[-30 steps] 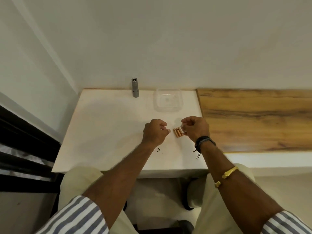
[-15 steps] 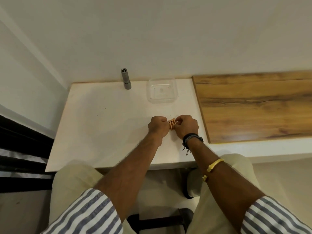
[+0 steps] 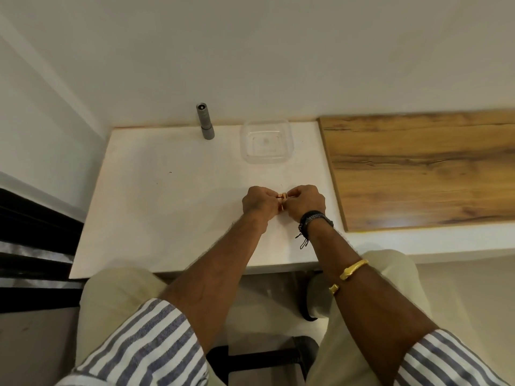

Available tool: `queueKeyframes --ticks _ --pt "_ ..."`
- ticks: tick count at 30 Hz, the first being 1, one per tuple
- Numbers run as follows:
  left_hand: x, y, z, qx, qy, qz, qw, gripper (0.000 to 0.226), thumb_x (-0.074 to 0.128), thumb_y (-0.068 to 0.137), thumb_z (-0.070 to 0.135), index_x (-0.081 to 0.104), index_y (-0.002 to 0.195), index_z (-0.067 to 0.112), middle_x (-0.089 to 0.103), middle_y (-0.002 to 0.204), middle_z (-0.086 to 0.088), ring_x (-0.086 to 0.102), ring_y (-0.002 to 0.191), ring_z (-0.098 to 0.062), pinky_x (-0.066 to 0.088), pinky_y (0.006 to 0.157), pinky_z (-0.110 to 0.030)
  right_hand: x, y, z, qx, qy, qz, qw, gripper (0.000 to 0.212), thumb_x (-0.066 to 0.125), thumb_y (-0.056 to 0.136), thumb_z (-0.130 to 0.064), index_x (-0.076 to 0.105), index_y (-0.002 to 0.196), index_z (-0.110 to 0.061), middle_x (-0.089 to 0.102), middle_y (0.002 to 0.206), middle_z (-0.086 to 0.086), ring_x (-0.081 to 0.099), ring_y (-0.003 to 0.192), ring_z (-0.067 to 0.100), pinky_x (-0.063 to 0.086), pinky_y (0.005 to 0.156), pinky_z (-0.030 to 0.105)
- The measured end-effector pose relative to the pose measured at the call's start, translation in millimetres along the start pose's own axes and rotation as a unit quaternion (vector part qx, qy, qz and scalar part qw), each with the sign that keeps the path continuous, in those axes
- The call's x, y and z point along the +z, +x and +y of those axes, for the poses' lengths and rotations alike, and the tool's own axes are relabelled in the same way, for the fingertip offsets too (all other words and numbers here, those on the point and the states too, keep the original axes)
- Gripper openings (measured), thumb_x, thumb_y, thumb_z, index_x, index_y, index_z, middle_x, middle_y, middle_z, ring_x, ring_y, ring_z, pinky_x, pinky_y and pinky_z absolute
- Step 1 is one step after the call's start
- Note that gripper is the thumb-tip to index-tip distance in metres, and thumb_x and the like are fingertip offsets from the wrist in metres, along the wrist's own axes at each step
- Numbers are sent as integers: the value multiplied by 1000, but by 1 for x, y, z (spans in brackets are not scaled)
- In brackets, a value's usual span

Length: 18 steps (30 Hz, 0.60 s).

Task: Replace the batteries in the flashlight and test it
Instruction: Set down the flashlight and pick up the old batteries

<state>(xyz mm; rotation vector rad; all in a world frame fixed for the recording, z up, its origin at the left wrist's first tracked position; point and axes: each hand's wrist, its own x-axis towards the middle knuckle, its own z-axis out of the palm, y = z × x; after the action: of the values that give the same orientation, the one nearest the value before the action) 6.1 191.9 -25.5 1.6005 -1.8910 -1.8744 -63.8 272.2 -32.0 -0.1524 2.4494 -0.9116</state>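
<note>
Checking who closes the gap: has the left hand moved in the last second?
Yes. Against the clear tray, the left hand shifted right, onto the batteries the right hand holds.

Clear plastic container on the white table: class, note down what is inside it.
Nothing shows inside the clear container: only its ridged base and the white table beneath. Nothing covers it. The orange batteries are pinched between the left hand and right hand.

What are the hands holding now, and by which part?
Both pinch the orange batteries between them: left hand on their left side, right hand on their right.
</note>
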Motion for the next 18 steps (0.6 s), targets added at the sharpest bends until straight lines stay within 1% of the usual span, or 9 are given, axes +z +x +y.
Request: queueKeyframes --ticks 2,5,9,12,14,16,18 --pt "1 2 0 1 3 3 1000 25 81 78 2 74 102 2 73 106 -21 71 97 -34 61 86 -42 -1 1 0 10 13 -10 1000 16 77 85 -14 79 101 -16 76 99 8 73 93 28 62 88 41" --pt "1 4 0 3 -6 0 1000 24 80 81 4 73 103 0 73 105 -22 72 95 -34 61 86 -43 -2 2 -1 11 19 -19 1000 15 78 86 -16 80 100 -16 77 99 7 74 93 27 62 88 41" --pt "0 1 1 3 -19 -27 999 21 73 88 4 72 107 -4 73 105 -24 73 93 -35 61 86 -43 1 -1 1 6 56 -17 998 14 76 86 -12 80 99 -16 78 98 7 73 95 27 62 88 41" --pt "-6 -1 -3 8 -70 -53 996 22 71 89 0 69 109 -7 71 108 -27 72 95 -37 61 86 -42 2 -4 8 0 105 -16 994 14 78 86 -16 79 99 -20 78 98 4 74 95 24 62 89 42" --pt "-13 -2 -6 10 -106 -64 992 23 70 89 -1 68 110 -8 70 110 -27 72 97 -38 60 89 -44 1 -6 10 0 154 -21 988 18 81 84 -17 74 100 -22 77 95 3 75 91 23 63 86 43" --pt "-18 -1 -6 13 -126 -60 990 20 72 88 2 68 107 -5 71 108 -24 73 92 -33 62 82 -39 0 -7 10 -23 183 -32 982 17 80 85 -11 71 94 -22 77 90 4 76 86 23 65 81 43" --pt "-24 1 -5 27 -118 -44 992 20 75 88 8 70 105 0 73 104 -19 73 89 -27 62 75 -31 -2 -8 6 -66 196 -52 977 16 77 88 -5 73 90 -21 77 89 8 77 87 26 65 78 41"
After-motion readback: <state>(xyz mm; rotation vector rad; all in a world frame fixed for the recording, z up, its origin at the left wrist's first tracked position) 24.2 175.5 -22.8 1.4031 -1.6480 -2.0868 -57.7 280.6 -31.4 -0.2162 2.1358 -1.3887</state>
